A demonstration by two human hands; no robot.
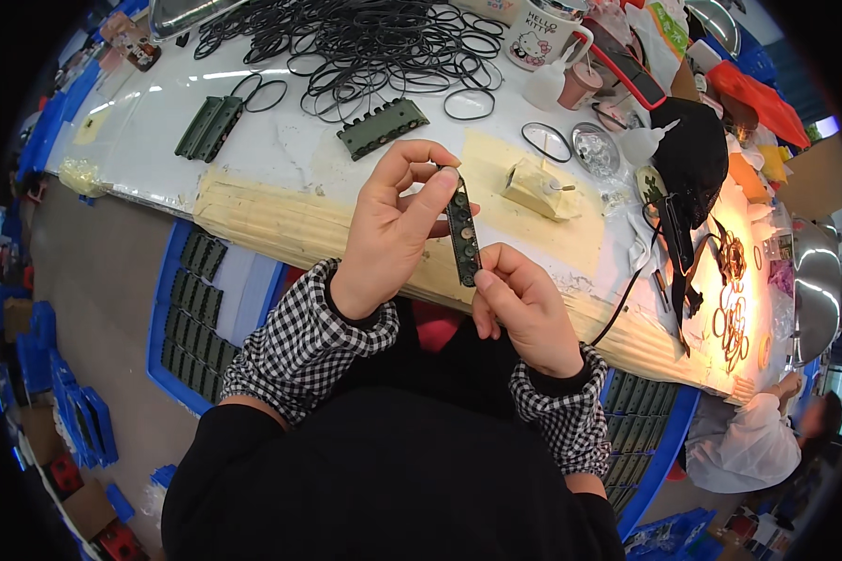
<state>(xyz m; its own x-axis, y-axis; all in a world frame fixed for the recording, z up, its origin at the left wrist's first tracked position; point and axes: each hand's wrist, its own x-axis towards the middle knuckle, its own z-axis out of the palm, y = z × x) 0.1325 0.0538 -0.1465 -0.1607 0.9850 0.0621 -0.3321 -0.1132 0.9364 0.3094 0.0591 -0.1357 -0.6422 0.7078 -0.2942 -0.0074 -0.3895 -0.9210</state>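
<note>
Between my two hands, upright above the table edge, is a narrow dark green wheeled chassis with a row of small round wheels along its face. A black band seems to run along its rim. The thumb and fingers of my left hand pinch its upper end. Its lower end is gripped by the fingertips of my right hand. Just beyond my left hand lies another green wheeled chassis, wheels along its far side. Further left two more green chassis lie side by side.
Black rubber loops are heaped at the back. A taped block with a pin stands right of my hands. Cups, a white squeeze bottle and a black cap crowd the right. Blue trays of green chassis flank me; a person sits right.
</note>
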